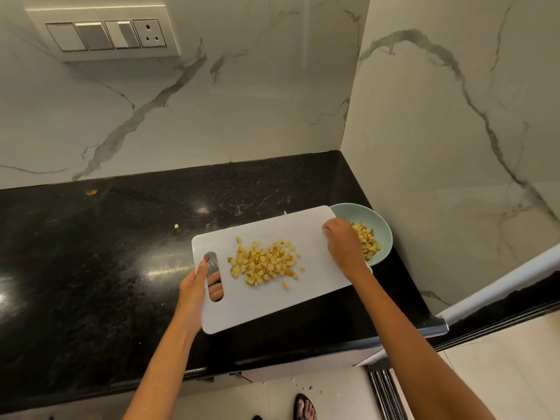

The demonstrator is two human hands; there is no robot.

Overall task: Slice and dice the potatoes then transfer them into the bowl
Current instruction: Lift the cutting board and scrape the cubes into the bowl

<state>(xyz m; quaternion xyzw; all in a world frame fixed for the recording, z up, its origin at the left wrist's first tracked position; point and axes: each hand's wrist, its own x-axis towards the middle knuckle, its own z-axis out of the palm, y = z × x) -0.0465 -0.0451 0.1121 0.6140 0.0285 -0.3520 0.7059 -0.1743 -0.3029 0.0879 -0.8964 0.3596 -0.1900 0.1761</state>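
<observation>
A white cutting board (pixel 303 295) is held over the black counter, its right end reaching over a pale green bowl (pixel 382 218). A heap of diced potato (pixel 263 263) lies in the board's middle. More diced potato (pixel 368 239) sits inside the bowl. My left hand (pixel 194 287) grips the board at its handle slot, thumb on top and fingers showing through the slot beside something metallic. My right hand (pixel 344 242) is at the board's right edge above the bowl, fingers bent downward. I see nothing held in it.
The black stone counter (pixel 91 268) ends at a marble wall corner just behind and right of the bowl. One stray potato bit (pixel 176 226) lies on the counter to the left. A switch panel (pixel 106 34) is on the back wall. Scraps and sandalled feet are on the floor below.
</observation>
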